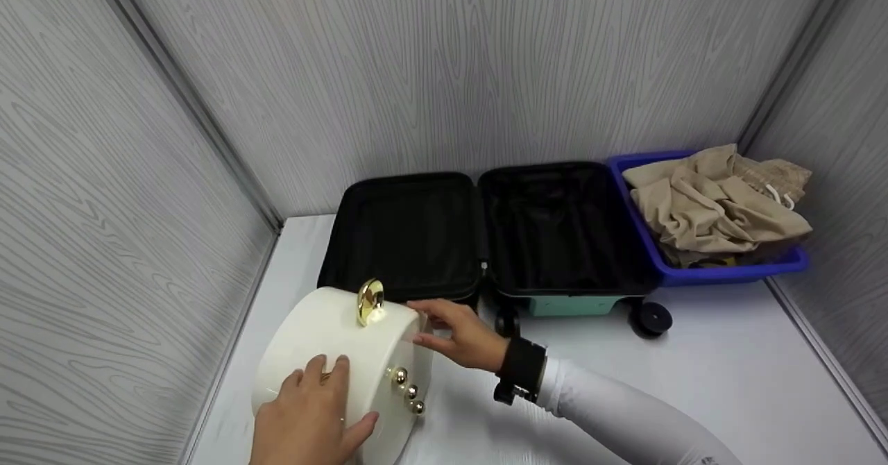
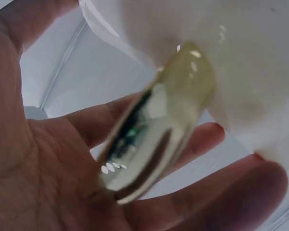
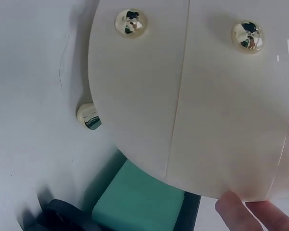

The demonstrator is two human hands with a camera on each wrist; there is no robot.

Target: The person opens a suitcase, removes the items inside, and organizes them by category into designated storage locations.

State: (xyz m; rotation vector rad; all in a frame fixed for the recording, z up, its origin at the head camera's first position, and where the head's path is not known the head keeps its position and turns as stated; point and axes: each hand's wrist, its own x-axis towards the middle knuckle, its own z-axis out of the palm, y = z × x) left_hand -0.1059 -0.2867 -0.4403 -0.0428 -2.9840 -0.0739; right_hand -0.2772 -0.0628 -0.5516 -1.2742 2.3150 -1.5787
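Note:
In the head view a glossy white storage box (image 1: 319,333) with a rounded outline stands at the lower left, before the suitcase. A gold oval fitting (image 1: 371,302) sticks up from it, and several gold ball knobs (image 1: 400,376) dot its flat front. My left hand (image 1: 305,409) rests on the curved white side with its fingers spread. In the left wrist view a gold fitting (image 2: 154,130) lies close to that palm. My right hand (image 1: 461,333) holds the far front edge between thumb and fingers; its fingertips (image 3: 236,211) touch the rim in the right wrist view.
An opened black-lined suitcase (image 1: 409,236) with a green shell (image 1: 574,305) and black wheels (image 1: 651,319) lies behind the box. At the right a blue basket (image 1: 728,274) holds beige cloth (image 1: 714,201). Grey wood-patterned walls (image 1: 444,69) enclose the white table (image 1: 624,382).

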